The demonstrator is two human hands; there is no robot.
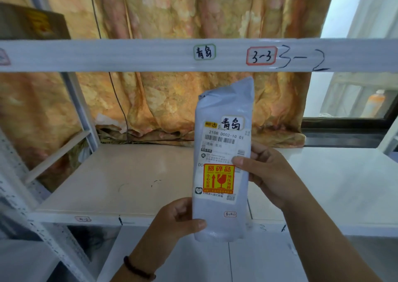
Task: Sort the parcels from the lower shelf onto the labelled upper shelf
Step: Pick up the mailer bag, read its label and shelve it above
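I hold a pale grey mailer parcel (224,109) upright in front of the shelves, label facing me. It bears a white shipping label, a handwritten tag and an orange fragile sticker (218,179). My left hand (178,219) grips its lower left edge, thumb across the front. My right hand (269,174) holds its right edge at mid height. Above, the upper shelf's front rail (129,54) carries a green-edged tag (204,52) with the same handwritten characters as the parcel, almost straight above it.
A red-edged tag "3-3" (261,55) and a marker-written "3-2" sit on the rail to the right. A brown box (32,21) stands on the upper shelf at left. The white middle shelf board (129,178) lies behind the parcel. A patterned curtain (172,8) hangs behind.
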